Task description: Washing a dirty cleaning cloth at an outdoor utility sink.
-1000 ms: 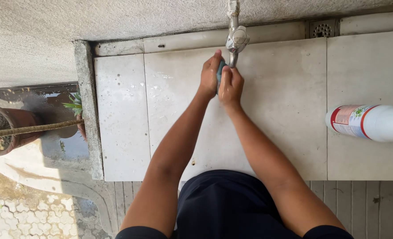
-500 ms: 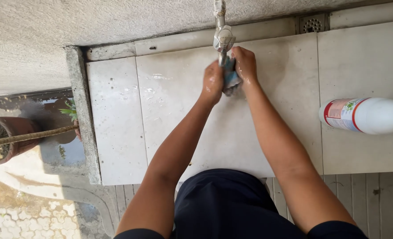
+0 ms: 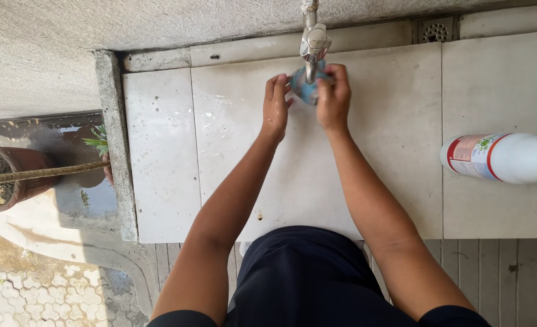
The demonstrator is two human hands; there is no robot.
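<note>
From the head camera, both arms reached forward over a pale tiled floor slab [image 3: 232, 151] toward a metal tap [image 3: 312, 45] fixed at the rough grey wall [image 3: 129, 30]. The right hand [image 3: 334, 100] held a small blue cloth-like thing [image 3: 305, 91] just under the tap's spout, its fingers [image 3: 340, 75] curled and pinching the blue thing from the right. The left hand [image 3: 276, 109] was just beside it, fingers [image 3: 276, 85] straight and pressed together, their tips near the blue thing's left edge; whether they touched it could not be told. Well apart to the right, a white plastic bottle [image 3: 510, 158] with a red-edged label lay on its side on the tiles. A round drain grate [image 3: 436, 29] sat near the wall. At the left, beyond a stone kerb [image 3: 116, 151], stood a brown clay pot [image 3: 8, 181] with a stick across it.
</note>
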